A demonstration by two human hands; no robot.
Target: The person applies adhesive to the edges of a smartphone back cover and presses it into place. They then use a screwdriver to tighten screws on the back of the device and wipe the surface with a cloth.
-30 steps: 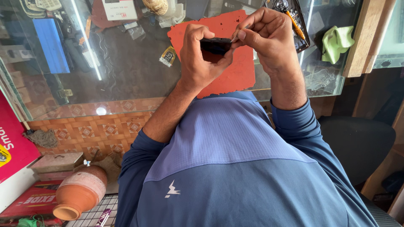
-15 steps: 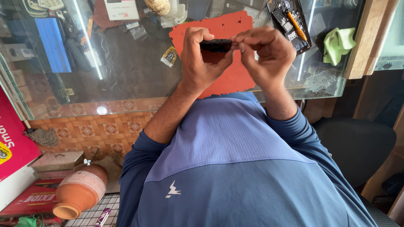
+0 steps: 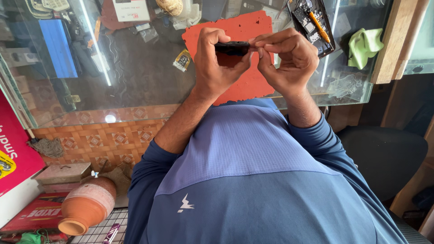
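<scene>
Here, the left hand (image 3: 216,68) is wrapping around a small black phone (image 3: 232,48), holding it up on its edge above the glass table (image 3: 135,77). The thumb and fingers are squeezing tight on the phone's left end. The right hand (image 3: 285,61) is just beside it, with its fingertips (image 3: 258,43) pinched together and touching the phone's right end. I cannot tell if something tiny is sitting between those fingertips. Both hands are close together, almost touching each other.

Under the hands, a red mat (image 3: 244,27) with small holes is lying on the glass. A little yellow and black packet (image 3: 182,60) is lying just beside the mat, on its left. On the far right side of the mat, an open phone with its insides showing (image 3: 306,22) is lying flat, and an orange tool (image 3: 319,27) is resting on top of it. A green cloth (image 3: 364,45) is sitting near that, close to a wooden post (image 3: 398,40).

Under the glass, on the left, a blue box (image 3: 58,47) is showing through.

Down low on the left, a brown clay pot (image 3: 88,205) is lying tilted on its side. A pink sign (image 3: 13,149) is leaning near it. The person is wearing a blue shirt (image 3: 253,190) with the sleeves pushed up.
</scene>
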